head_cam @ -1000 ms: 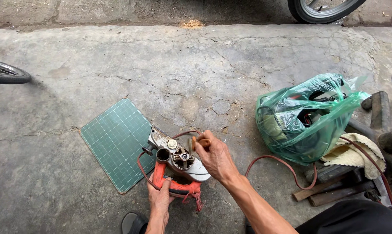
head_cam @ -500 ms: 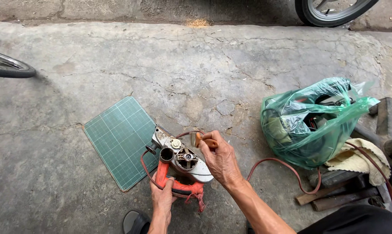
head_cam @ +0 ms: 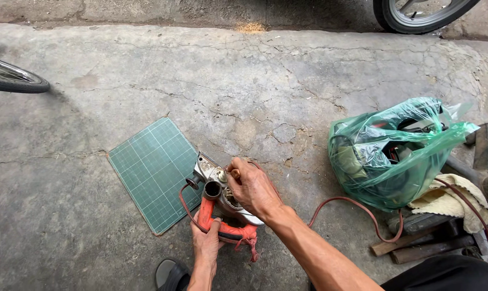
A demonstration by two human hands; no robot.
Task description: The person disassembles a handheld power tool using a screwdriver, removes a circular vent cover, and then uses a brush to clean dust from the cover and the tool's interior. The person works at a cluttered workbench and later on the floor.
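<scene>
The power tool (head_cam: 222,207) lies on the cracked concrete ground (head_cam: 287,86), right under both hands. Its long side runs from the orange handle, close to the person, up and a little left to the grey metal head, so the head points away from the person. The left hand (head_cam: 207,241) is closed around the orange handle. The right hand (head_cam: 253,186) sits on top of the metal head, with its fingers curled on a small wooden handle (head_cam: 234,173); what sits under the palm is hidden, so I cannot tell what that part looks like.

Just left of the hands lies a flat green mat (head_cam: 152,171) with a grid of thin lines, and one edge of it touches the tool's head. Far to the right sits a shiny, crinkly green plastic bag (head_cam: 395,153). A thin red cord (head_cam: 357,210) curves between the hands and the bag. Beyond the hands the ground is bare and rough, with lots of room.
</scene>
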